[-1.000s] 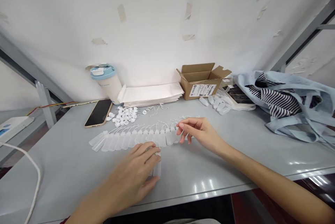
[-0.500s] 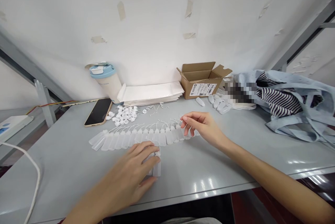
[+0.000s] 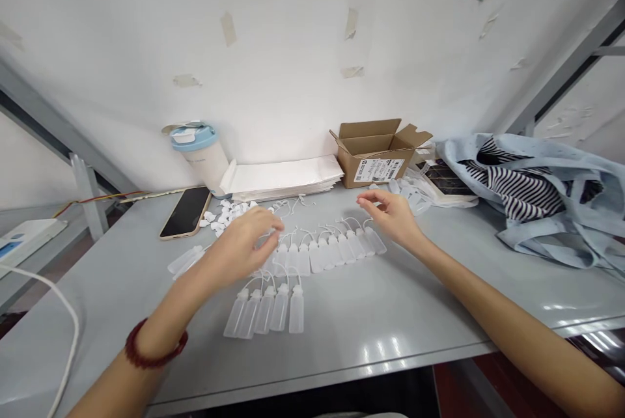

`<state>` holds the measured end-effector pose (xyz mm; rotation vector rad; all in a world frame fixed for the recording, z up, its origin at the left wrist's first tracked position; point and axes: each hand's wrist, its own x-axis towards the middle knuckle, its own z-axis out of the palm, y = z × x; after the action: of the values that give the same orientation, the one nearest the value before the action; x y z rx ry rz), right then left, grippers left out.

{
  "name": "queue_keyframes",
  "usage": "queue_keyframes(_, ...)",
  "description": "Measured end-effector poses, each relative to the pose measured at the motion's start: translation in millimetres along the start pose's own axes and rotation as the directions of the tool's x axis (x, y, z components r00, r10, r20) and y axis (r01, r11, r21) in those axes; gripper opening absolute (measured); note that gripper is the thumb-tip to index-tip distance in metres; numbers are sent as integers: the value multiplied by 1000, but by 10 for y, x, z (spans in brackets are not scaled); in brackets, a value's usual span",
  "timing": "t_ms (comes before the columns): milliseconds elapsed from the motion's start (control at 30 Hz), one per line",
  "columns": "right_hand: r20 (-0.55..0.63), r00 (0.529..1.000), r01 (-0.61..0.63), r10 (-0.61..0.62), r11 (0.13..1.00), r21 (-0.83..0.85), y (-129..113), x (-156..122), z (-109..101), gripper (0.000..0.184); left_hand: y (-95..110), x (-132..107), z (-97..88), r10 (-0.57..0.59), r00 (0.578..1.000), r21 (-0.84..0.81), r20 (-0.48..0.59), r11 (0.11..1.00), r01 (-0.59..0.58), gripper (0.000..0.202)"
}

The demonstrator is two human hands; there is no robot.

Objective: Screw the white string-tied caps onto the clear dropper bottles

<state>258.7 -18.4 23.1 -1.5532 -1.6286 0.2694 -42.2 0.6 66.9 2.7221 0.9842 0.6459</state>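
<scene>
My left hand (image 3: 247, 236) hovers above the long row, its thumb apart from its fingers and nothing visible in its grasp. Small white caps (image 3: 224, 213) lie in a pile just beyond it, partly covered by it. Near the row's right end, my right hand (image 3: 393, 215) is raised with loosely curled fingers, and I see nothing in it. Translucent squeeze bottles with white corded caps (image 3: 332, 252) form the long row. Several more capped bottles (image 3: 266, 310) lie in a shorter row closer to me. Beyond my right hand are loose bottles without caps (image 3: 415, 200), partly hidden.
Along the wall stand a tumbler (image 3: 208, 161), a stack of white envelopes (image 3: 283, 180) and an open cardboard box (image 3: 371, 167). A phone (image 3: 185, 213) lies at left, a blue cloth bag (image 3: 541, 196) at right. The desk's front edge (image 3: 342, 376) is close to me.
My left hand has lifted off the nearer bottles and moved forward toward the caps, exposing the short row. My right hand has moved right and slightly back, toward the loose bottles.
</scene>
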Motion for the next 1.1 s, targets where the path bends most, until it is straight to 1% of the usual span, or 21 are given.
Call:
queue_keyframes(67, -18, 999, 43, -45, 993, -111, 160, 76, -39, 21, -191, 183, 44, -100, 995, 72, 30, 993, 97, 25)
queue_keyframes(100, -20, 998, 56, -60, 987, -148, 233, 109, -59, 21, -280, 264, 76, -119, 991, 128, 59, 986, 111, 27)
queue_keyframes(167, -13, 997, 75, -80, 976, -205, 366, 163, -90, 23, -432, 403, 150, -139, 988, 163, 73, 979, 126, 29)
queue_keyframes(233, 8, 996, 90, -91, 962, -258, 483, 200, -102, 26, -539, 512, 219, -155, 983, 181, 94, 974, 136, 30)
queue_keyframes(300, 37, 995, 95, -88, 949, -300, 583, 224, -97, 26, -598, 597, 270, -171, 978, 194, 124, 970, 145, 26)
queue_keyframes(433, 76, 995, 94, -71, 928, -361, 717, 253, -78, 26, -634, 700, 320, -185, 969, 198, 163, 968, 152, 20)
queue_keyframes(600, 83, 995, 83, -53, 912, -402, 805, 272, -83, 24, -673, 715, 353, -181, 972, 186, 149, 971, 152, 19)
queue_keyframes(667, 80, 996, 74, -45, 909, -411, 838, 276, -82, 24, -694, 702, 351, -169, 979, 178, 113, 973, 147, 20)
queue_keyframes(733, 79, 996, 69, -39, 908, -414, 872, 280, -73, 24, -708, 683, 327, -153, 987, 168, 52, 975, 143, 20)
queue_keyframes(800, 84, 996, 69, -37, 909, -412, 906, 284, -58, 26, -708, 658, 278, -140, 990, 157, -29, 977, 143, 19)
queue_keyframes(867, 93, 995, 73, -38, 910, -407, 934, 287, -41, 27, -690, 620, 213, -131, 984, 142, -122, 979, 148, 19)
queue_keyframes(967, 105, 994, 76, -37, 913, -400, 957, 290, -20, 29, -633, 521, 123, -125, 957, 111, -261, 981, 158, 21)
queue_keyframes(1033, 110, 993, 74, -33, 916, -393, 955, 292, -10, 30, -588, 419, 95, -131, 925, 58, -358, 985, 162, 20)
queue_keyframes(1100, 111, 993, 69, -28, 921, -384, 940, 294, -3, 30, -552, 299, 97, -163, 889, -24, -427, 985, 169, 19)
